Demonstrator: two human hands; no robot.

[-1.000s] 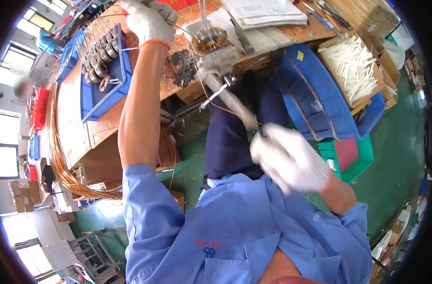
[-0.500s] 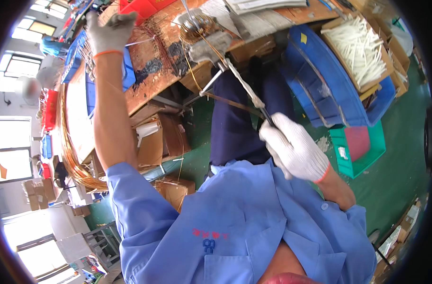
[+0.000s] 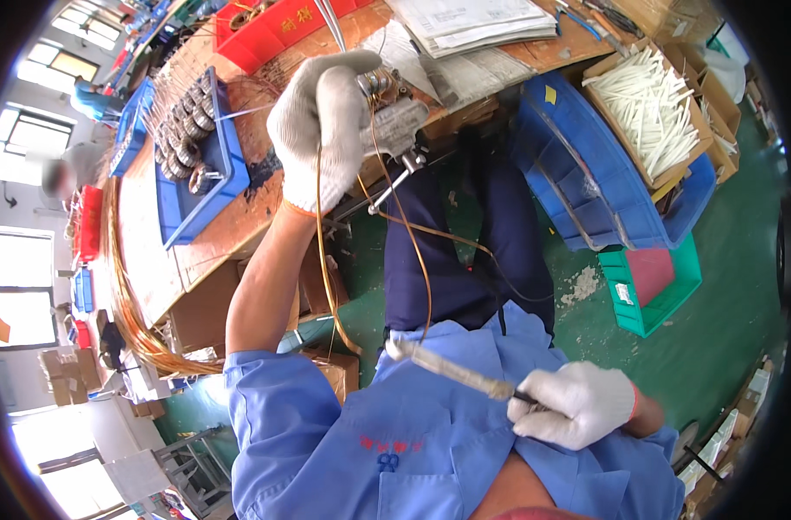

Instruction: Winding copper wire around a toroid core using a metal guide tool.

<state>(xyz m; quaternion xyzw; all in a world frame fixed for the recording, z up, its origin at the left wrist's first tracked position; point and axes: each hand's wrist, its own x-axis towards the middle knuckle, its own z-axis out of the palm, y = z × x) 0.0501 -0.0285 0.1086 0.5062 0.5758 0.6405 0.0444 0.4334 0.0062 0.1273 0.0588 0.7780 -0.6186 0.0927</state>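
My left hand [image 3: 322,130], in a white knitted glove, is closed beside a ring coil [image 3: 376,84] wound with copper wire, and hides part of it. A length of copper wire [image 3: 324,260] comes out from its curled fingers and hangs in a loop toward my lap. The coil sits at a grey metal vise [image 3: 395,126] with a bar handle [image 3: 393,189] at the bench edge. My right hand [image 3: 576,403], also gloved, is wrapped round the dark end of a rod-like tool [image 3: 452,371] with a pale wrapped shaft. The tool lies across the front of my blue shirt, its tip pointing left.
A blue tray [image 3: 231,186] of finished-looking ring coils stands on the bench [image 3: 265,195], with a red bin [image 3: 278,35] behind. Papers [image 3: 473,26] lie at the back. To the right are a blue bin [image 3: 560,165], a box of white strips [image 3: 647,104] and a green bin [image 3: 664,299].
My left hand has come from the far upper left to the coil. My right hand has drawn the tool away from the vise, down and right to my chest. Copper wire now hangs over my lap.
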